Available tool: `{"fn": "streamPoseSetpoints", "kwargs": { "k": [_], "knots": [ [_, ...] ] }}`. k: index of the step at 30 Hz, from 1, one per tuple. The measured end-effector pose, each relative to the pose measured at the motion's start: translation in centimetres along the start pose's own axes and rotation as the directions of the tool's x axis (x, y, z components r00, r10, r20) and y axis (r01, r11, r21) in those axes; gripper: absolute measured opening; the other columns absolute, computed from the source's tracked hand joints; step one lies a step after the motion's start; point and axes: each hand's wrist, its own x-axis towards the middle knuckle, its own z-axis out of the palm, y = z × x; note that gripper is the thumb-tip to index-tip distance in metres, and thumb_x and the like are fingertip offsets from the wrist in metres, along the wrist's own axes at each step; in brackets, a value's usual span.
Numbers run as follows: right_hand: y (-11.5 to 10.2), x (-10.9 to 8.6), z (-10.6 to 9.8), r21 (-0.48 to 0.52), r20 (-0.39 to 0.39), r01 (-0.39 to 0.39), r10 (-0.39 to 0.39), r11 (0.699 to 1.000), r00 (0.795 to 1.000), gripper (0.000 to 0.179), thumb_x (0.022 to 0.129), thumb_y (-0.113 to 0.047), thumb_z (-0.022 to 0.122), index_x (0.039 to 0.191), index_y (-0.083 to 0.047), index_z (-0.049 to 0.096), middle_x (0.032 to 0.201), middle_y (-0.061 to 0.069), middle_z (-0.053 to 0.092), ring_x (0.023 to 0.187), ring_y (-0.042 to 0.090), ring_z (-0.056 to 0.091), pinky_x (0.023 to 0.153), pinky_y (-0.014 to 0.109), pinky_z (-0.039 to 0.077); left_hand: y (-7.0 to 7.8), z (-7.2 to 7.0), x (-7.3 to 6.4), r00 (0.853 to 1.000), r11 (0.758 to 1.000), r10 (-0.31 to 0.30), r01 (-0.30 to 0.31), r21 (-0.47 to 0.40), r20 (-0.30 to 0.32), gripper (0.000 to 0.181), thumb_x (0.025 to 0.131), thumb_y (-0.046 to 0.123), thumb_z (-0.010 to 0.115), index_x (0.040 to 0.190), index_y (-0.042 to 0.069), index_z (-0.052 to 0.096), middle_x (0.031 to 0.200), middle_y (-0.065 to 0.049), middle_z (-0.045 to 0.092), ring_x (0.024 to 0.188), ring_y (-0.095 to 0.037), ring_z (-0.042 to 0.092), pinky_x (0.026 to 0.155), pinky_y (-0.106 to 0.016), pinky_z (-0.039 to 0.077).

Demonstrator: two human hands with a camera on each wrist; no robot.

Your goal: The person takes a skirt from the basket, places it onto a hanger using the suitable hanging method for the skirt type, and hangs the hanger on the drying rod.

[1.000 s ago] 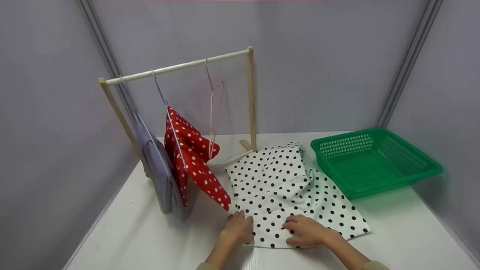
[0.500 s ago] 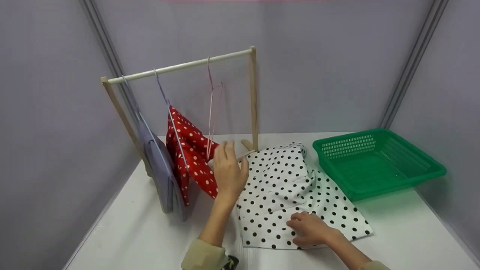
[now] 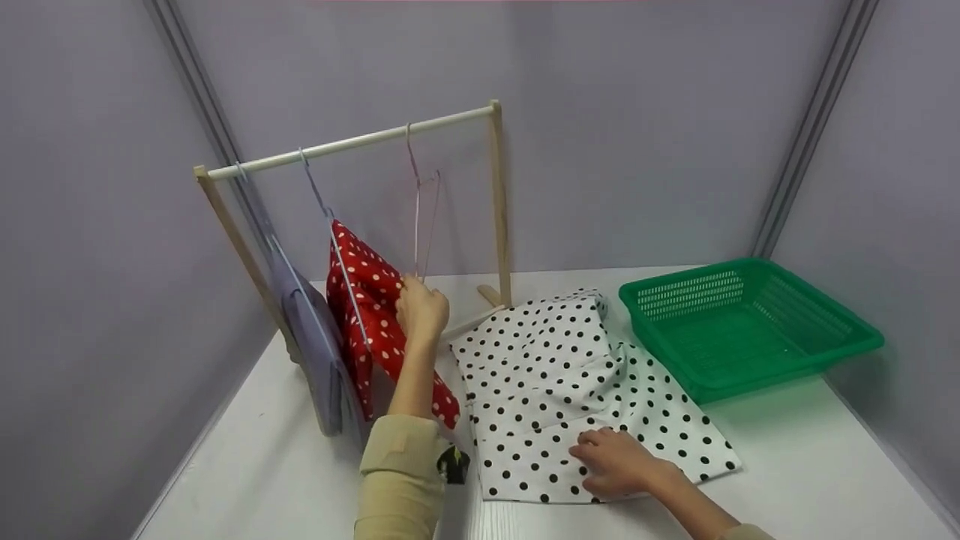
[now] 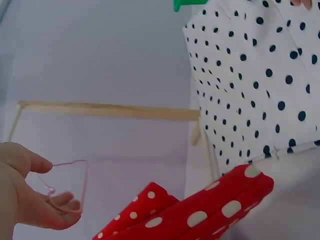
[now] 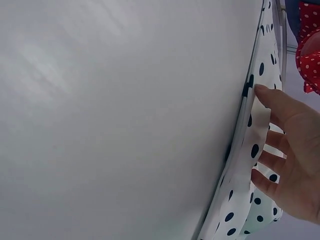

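Observation:
My left hand [image 3: 422, 309] is at the lower part of a pink wire hanger [image 3: 417, 225], which hangs from the rack's rail. In the left wrist view, thumb and fingers stand well apart, with the hanger's wire [image 4: 86, 180] between and across them; no pinch shows. My right hand [image 3: 616, 461] rests with spread, slightly bent fingers on the near edge of a white cloth garment with black dots [image 3: 532, 375], laid on the table. Its fingertips touch the fabric [image 5: 255, 150] in the right wrist view. Just left of the left hand hangs a red dotted garment [image 3: 367, 292].
A wooden clothes rack [image 3: 500, 217] with a pale rail stands at the back left. On it, a grey-blue garment [image 3: 311, 337] hangs beside the red one. A green plastic basket [image 3: 742, 367] sits on the white table [image 3: 247, 465] at the right. Walls enclose the table.
My left hand has left the dotted cloth's left edge and moved up and away to the pink hanger. The right hand stays at the cloth's near edge.

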Motion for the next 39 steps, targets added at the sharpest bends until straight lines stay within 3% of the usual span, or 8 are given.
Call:
{"fn": "streamPoseSetpoints", "kwargs": {
  "k": [7,10,14,20,24,29,35,39],
  "knots": [
    [0.0,0.0,-0.4,0.033,0.011,0.015,-0.015,0.999,1.000,0.040,0.075,-0.026,0.067,0.112,-0.011,0.065,0.109,0.007,0.059,0.096,0.025,0.055,0.081,0.041,0.045,0.4,0.6,0.6,0.997,0.999,0.041,-0.043,-0.033,-0.062,0.019,0.082,0.003,0.046,0.087,-0.009,0.060,0.088,-0.025,0.062,0.086,-0.041,0.056,0.081,-0.046,0.042],
    [0.1,0.0,-0.3,0.026,0.005,0.010,-0.010,1.000,1.000,0.039,0.075,-0.025,0.066,0.112,-0.012,0.065,0.109,0.007,0.059,0.096,0.025,0.055,0.080,0.041,0.045,1.0,0.6,0.8,0.999,0.992,0.011,-0.017,-0.126,-0.044,0.024,0.083,0.003,0.045,0.092,-0.014,0.058,0.091,-0.027,0.060,0.081,-0.036,0.054,0.078,-0.043,0.043],
    [0.1,-0.1,-0.1,0.019,-0.016,0.013,-0.013,1.000,1.000,0.039,0.075,-0.022,0.065,0.112,-0.011,0.065,0.109,0.007,0.058,0.095,0.025,0.055,0.080,0.041,0.045,1.4,0.4,1.1,0.994,0.956,-0.096,0.105,-0.273,0.047,0.034,0.087,0.009,0.043,0.111,-0.014,0.049,0.104,-0.025,0.057,0.080,-0.027,0.049,0.073,-0.038,0.045],
    [0.0,-0.2,0.0,0.026,-0.031,0.012,-0.011,1.000,0.999,0.038,0.076,-0.021,0.064,0.113,-0.011,0.064,0.109,0.007,0.058,0.096,0.025,0.055,0.081,0.042,0.045,1.5,0.2,1.4,0.987,0.976,-0.117,0.135,-0.173,0.112,0.053,0.096,0.031,0.038,0.118,-0.015,0.051,0.122,-0.029,0.052,0.110,-0.036,0.049,0.096,-0.041,0.034],
    [-0.2,-0.2,-0.2,0.029,-0.025,-0.009,0.010,1.000,1.000,0.037,0.077,-0.019,0.063,0.114,-0.011,0.064,0.111,0.008,0.058,0.099,0.027,0.054,0.083,0.043,0.044,1.8,0.3,1.2,0.982,0.969,-0.124,0.150,-0.194,0.142,0.063,0.099,0.040,0.029,0.126,-0.014,0.046,0.131,-0.028,0.046,0.122,-0.039,0.041,0.104,-0.042,0.027],
    [-0.4,-0.2,-0.3,0.046,-0.013,-0.025,0.026,0.999,1.000,0.038,0.078,-0.018,0.061,0.116,-0.011,0.063,0.114,0.010,0.058,0.103,0.028,0.053,0.086,0.045,0.043,2.1,0.8,0.8,0.990,0.965,-0.117,0.132,-0.224,0.078,0.061,0.099,0.041,0.028,0.114,-0.010,0.057,0.110,-0.024,0.058,0.097,-0.034,0.054,0.090,-0.042,0.039],
    [-0.3,-0.1,-0.1,0.055,-0.016,-0.022,0.022,0.998,1.000,0.036,0.078,-0.017,0.061,0.113,-0.010,0.064,0.112,0.009,0.058,0.101,0.028,0.054,0.085,0.045,0.043,1.8,2.4,-1.0,0.999,0.959,-0.004,-0.009,-0.285,-0.045,0.047,0.100,0.032,0.034,0.079,-0.003,0.058,0.073,-0.015,0.052,0.071,-0.029,0.050,0.071,-0.042,0.042],
    [-0.3,-0.1,-0.1,0.050,0.000,-0.028,0.028,0.998,1.000,0.035,0.079,-0.017,0.059,0.113,-0.010,0.064,0.113,0.009,0.058,0.101,0.028,0.054,0.085,0.046,0.043,0.9,3.9,-3.2,0.996,0.945,0.057,-0.075,-0.319,-0.066,0.042,0.100,0.028,0.035,0.083,-0.002,0.058,0.073,-0.011,0.050,0.069,-0.027,0.049,0.067,-0.041,0.042]
  ]
}}
